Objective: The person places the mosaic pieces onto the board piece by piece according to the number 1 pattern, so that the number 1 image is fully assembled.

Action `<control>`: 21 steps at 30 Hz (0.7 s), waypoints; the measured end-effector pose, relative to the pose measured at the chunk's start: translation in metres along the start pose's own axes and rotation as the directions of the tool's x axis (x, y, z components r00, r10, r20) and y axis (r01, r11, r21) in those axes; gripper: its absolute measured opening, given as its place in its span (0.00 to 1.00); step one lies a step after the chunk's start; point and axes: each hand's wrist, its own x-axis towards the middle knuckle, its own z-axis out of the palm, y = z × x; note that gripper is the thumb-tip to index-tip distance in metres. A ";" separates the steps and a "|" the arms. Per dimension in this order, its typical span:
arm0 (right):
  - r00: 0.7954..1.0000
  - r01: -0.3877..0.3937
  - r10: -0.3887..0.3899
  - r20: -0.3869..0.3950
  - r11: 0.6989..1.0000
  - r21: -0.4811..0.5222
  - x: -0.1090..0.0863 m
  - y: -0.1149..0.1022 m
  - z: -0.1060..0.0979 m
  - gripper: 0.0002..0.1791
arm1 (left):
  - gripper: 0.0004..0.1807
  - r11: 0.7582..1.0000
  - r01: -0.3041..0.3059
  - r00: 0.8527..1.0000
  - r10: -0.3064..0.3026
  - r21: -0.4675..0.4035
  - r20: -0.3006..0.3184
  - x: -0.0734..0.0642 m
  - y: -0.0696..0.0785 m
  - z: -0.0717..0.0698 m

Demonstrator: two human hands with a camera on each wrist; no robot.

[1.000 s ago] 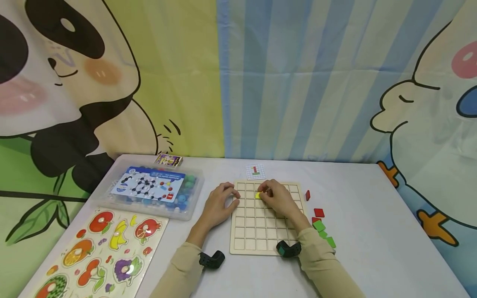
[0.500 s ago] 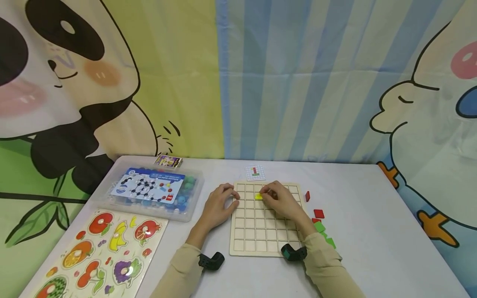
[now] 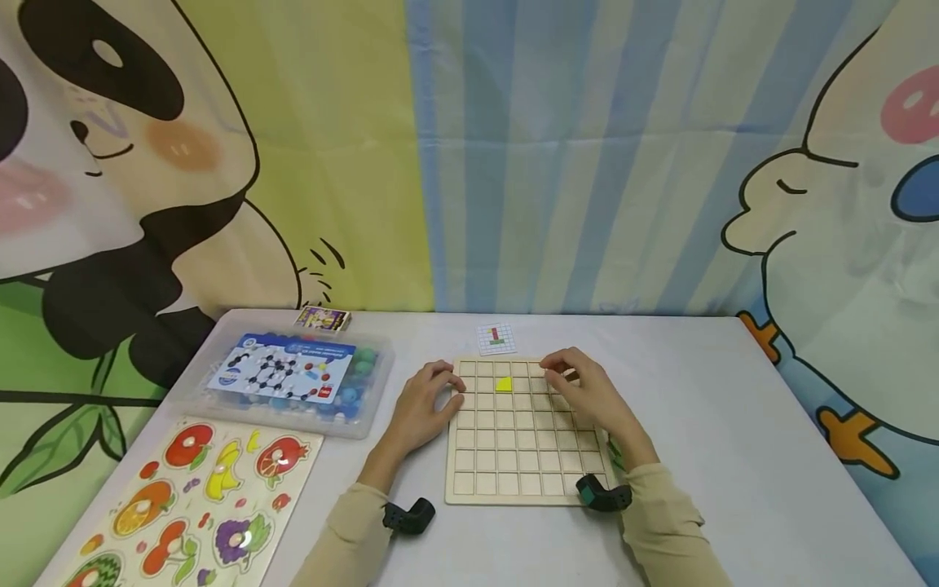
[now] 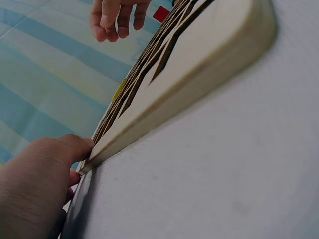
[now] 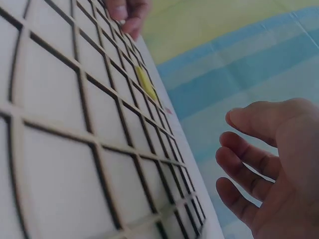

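A wooden grid board (image 3: 506,500) lies flat on the table. In one of its far cells sits a yellow tile (image 3: 503,384), which also shows in the right wrist view. My left hand (image 3: 424,408) rests at the board's left edge; in the left wrist view its thumb (image 4: 77,148) touches the rim. Over the board's far right part is my right hand (image 3: 587,391), its fingers loosely bent and holding nothing. Green tiles (image 3: 614,452) are mostly hidden behind the right wrist. A red tile (image 4: 161,14) shows in the left wrist view beyond the board.
A small pattern card (image 3: 496,339) lies just past the board. To the left are a clear plastic box (image 3: 381,383) of coloured balls, a small matchbox-like box (image 3: 323,318) and a fruit picture board (image 3: 198,497). A patterned curtain (image 3: 513,163) hangs behind the table.
My right hand has let go of the yellow tile and moved right, so the tile now shows whole in its cell. The left hand stays at the board's edge. The head view has shifted slightly.
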 end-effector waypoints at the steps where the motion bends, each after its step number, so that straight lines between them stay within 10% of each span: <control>1: 1.000 -0.004 0.004 -0.014 1.000 -0.009 0.000 0.001 -0.004 0.14 | 0.04 1.000 0.001 1.000 -0.001 -0.001 0.001 0.000 0.000 0.000; 21: 0.971 -0.230 0.221 -0.086 0.966 -0.114 -0.019 0.044 -0.043 0.15 | 0.04 1.000 0.012 1.000 -0.012 -0.017 0.002 0.000 -0.004 0.003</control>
